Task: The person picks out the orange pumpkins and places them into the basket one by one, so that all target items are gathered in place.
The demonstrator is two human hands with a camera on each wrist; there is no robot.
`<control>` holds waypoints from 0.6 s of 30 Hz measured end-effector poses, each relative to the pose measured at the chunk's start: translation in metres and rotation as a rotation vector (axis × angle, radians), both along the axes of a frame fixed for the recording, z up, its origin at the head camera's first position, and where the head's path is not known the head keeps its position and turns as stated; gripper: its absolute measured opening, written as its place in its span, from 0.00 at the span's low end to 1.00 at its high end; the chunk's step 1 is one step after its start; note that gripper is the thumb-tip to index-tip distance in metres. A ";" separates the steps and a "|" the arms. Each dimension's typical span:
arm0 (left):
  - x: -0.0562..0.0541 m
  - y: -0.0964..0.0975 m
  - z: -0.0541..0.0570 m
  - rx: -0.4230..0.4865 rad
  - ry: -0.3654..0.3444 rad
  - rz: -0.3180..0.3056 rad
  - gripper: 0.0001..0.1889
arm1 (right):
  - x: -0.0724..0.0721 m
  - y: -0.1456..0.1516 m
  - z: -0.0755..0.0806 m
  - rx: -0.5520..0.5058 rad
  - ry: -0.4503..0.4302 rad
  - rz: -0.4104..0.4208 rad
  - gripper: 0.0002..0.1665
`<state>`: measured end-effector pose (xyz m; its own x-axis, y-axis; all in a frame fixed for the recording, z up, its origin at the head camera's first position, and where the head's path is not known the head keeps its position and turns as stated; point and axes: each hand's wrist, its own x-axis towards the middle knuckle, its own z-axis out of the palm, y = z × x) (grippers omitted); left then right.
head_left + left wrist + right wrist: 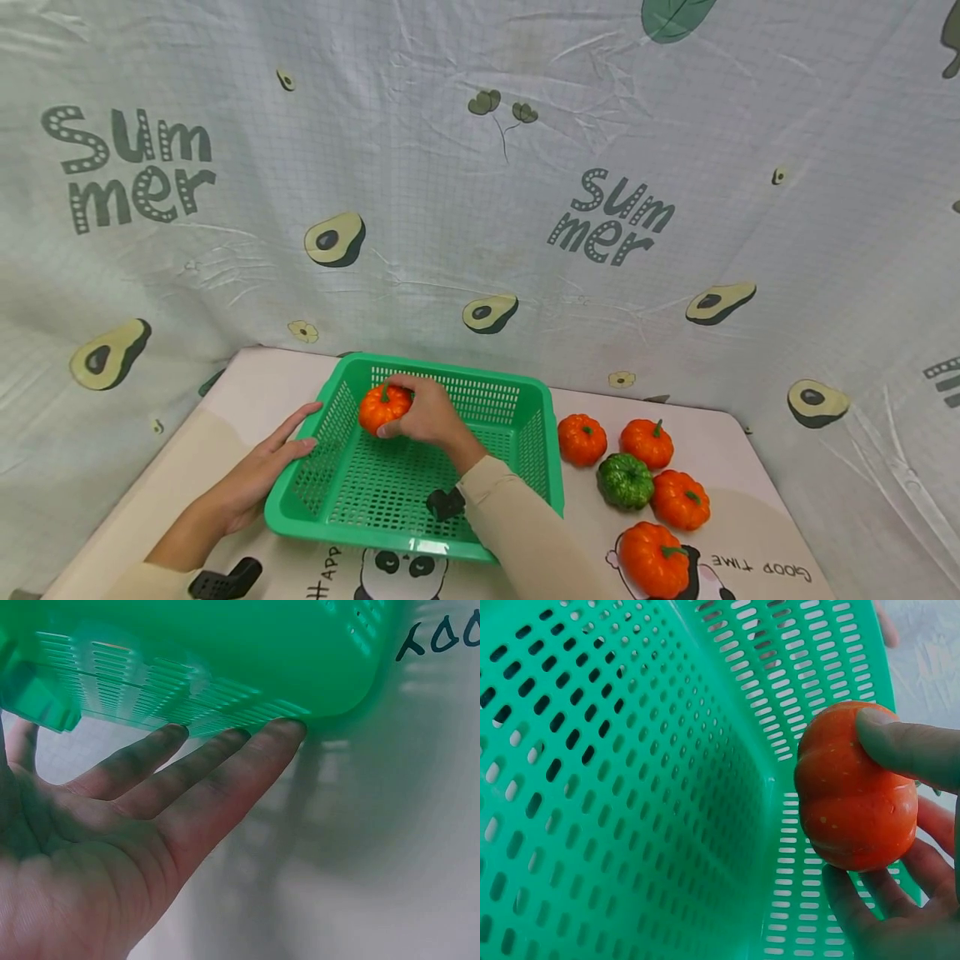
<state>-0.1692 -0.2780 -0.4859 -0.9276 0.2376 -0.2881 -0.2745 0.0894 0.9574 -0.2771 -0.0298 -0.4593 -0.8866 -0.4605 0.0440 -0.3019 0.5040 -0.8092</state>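
Filling the background, we log a printed sheet, then a pale table below it. On the table sits a green basket, upright, holes in walls and floor.

Our left hand lies at the basket's left side, fingers nearly straight, tips against the outer wall, gripping nothing; we judge this steadies the basket. Our right hand reaches inside, thumb and fingers curled round an orange pumpkin, spread only as wide as its body. The pumpkin is inside the basket near the far left corner; contact with floor or wall: cannot tell.

Four loose orange pumpkins and one green pumpkin lie right of the basket, presumably grouped there for easy right-hand reach.
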 end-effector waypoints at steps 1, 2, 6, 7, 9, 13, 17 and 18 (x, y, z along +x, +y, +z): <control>0.000 0.000 0.000 0.001 0.001 -0.002 0.37 | 0.000 0.000 0.000 0.001 0.002 0.002 0.42; 0.000 0.000 0.000 0.001 0.002 -0.003 0.37 | 0.000 -0.001 -0.001 0.001 0.003 0.003 0.42; -0.001 -0.001 -0.001 0.004 0.000 -0.007 0.37 | -0.001 -0.002 -0.002 0.001 -0.005 0.016 0.43; -0.001 -0.001 -0.001 0.004 -0.001 -0.006 0.37 | 0.000 -0.003 -0.002 0.002 -0.006 0.020 0.43; 0.000 -0.001 -0.001 0.001 -0.003 -0.004 0.37 | 0.000 -0.003 -0.002 0.002 -0.009 0.028 0.43; 0.000 0.000 0.000 -0.008 -0.003 0.002 0.37 | 0.000 -0.003 -0.002 0.014 -0.019 0.036 0.43; 0.000 0.000 0.001 -0.007 -0.002 0.003 0.37 | 0.000 -0.004 -0.003 0.031 -0.023 0.045 0.43; 0.000 -0.001 0.001 -0.005 -0.002 0.003 0.37 | 0.000 -0.004 -0.003 0.034 -0.023 0.048 0.43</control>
